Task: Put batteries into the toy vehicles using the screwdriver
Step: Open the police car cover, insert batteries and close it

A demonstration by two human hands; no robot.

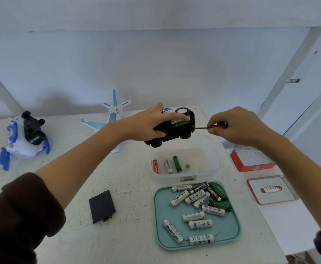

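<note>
My left hand [152, 124] grips a black toy car [176, 128], held above the table with its underside turned up and its battery bay uncovered. My right hand [236, 126] pinches a small screwdriver [215, 125] with a red handle; its thin black shaft points left and its tip touches the car's right end. A black battery cover [102, 206] lies flat on the table near me. A teal tray [234, 227] holds several AA batteries [199, 199]. A clear plastic tub [213, 168] beneath the car holds three batteries and a small round cell.
A white and teal toy plane [112, 116] stands behind my left arm. A white and blue toy [24, 138] with a black underside lies at the far left. Off the table's right edge sit a red box [251, 159] and a red-rimmed tin lid [272, 189].
</note>
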